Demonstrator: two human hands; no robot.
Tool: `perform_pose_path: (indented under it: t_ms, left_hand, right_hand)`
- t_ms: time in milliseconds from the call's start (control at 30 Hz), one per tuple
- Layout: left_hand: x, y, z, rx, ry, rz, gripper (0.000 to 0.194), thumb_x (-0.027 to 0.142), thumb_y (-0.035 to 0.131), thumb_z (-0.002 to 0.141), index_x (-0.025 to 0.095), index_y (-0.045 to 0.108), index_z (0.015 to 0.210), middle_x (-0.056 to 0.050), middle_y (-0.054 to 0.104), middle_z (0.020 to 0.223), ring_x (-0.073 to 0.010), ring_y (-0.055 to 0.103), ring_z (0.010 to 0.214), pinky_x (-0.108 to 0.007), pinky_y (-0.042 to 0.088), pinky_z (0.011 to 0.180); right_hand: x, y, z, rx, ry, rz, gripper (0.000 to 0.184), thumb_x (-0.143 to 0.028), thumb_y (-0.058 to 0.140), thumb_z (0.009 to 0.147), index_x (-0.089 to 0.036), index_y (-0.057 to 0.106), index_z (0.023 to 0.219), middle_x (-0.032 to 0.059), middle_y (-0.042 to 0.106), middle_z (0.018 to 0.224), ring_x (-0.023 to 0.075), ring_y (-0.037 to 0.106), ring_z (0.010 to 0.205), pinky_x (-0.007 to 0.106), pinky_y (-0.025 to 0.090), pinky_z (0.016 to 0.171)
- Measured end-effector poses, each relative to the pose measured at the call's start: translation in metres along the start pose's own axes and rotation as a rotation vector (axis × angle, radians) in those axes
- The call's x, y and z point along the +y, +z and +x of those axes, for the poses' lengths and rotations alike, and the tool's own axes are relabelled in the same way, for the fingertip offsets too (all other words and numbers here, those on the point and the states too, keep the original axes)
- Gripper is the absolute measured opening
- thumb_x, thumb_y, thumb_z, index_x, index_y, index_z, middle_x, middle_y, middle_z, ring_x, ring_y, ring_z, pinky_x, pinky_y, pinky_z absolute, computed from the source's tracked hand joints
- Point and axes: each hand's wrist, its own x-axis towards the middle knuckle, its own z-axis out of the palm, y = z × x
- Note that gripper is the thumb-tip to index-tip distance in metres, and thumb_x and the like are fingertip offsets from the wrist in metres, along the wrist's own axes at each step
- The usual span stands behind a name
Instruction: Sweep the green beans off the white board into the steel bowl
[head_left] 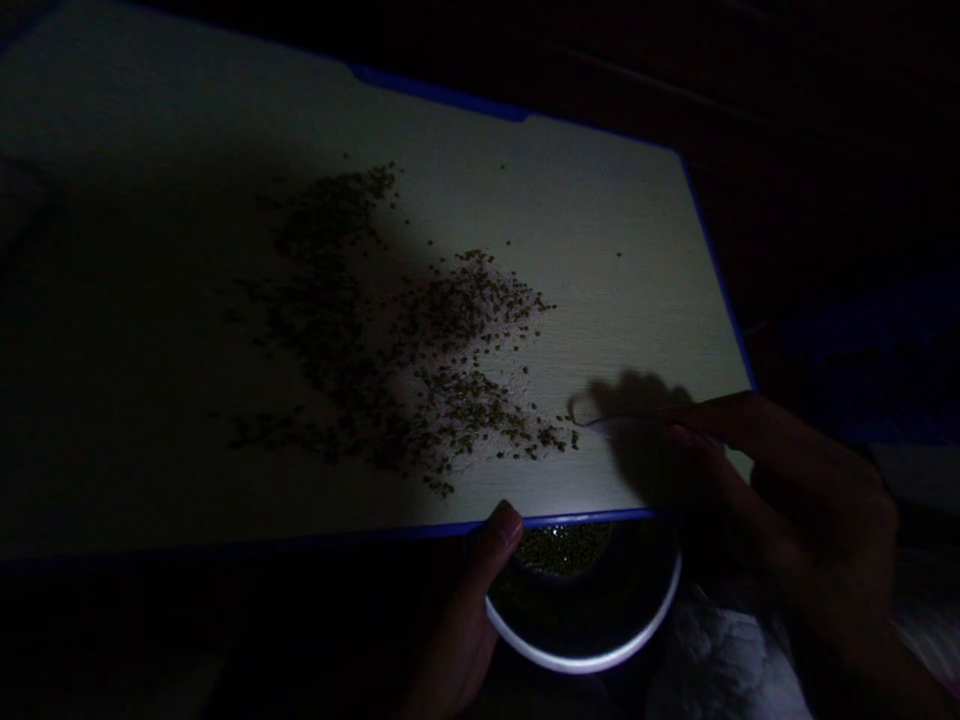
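Small dark green beans, which look like mung beans, lie scattered over a pale board with blue edging. From the right, my right hand pinches the handle of a thin spoon. The spoon's tip points left, close to the nearest beans. My left hand grips the left side of a bowl with a light rim, just below the board's near edge. Its thumb overlaps the blue edging; the other fingers are hidden. More beans lie inside the bowl, partly covered by the board.
The scene is very dim, and a broad shadow covers the left half of the board. Some crumpled pale cloth shows at the lower right. A dark blue object stands beyond the board's right edge, too dark to make out.
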Motion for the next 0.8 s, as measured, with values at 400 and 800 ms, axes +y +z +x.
perform_pose_path:
  t_ms: [400, 800]
  left_hand:
    - [0.0027, 0.0035, -0.0007, -0.003, -0.023, 0.003, 0.13, 0.031, 0.111, 0.062, 0.027, 0.047, 0.175, -0.013, 0.073, 0.17, -0.044, 0.05, 0.172, -0.057, 0.043, 0.142]
    - [-0.0024, -0.0035, 0.0038, -0.028, -0.041, 0.101, 0.125, 0.056, 0.109, 0.066, 0.032, 0.052, 0.174, -0.009, 0.074, 0.169, -0.0419, 0.044, 0.176, -0.054, 0.036, 0.145]
  right_hand:
    - [0.0059, 0.0047, -0.0018, 0.006, -0.029, -0.016, 0.013, -0.019, 0.077, 0.109, -0.028, 0.083, 0.116, -0.0006, 0.086, 0.104, 0.0138, 0.081, 0.091, 0.026, 0.062, 0.077]
    - [0.0013, -0.0007, -0.0028, -0.058, -0.086, 0.007, 0.013, -0.016, 0.073, 0.111, -0.025, 0.082, 0.114, -0.0007, 0.085, 0.103, 0.0114, 0.08, 0.089, 0.025, 0.062, 0.077]
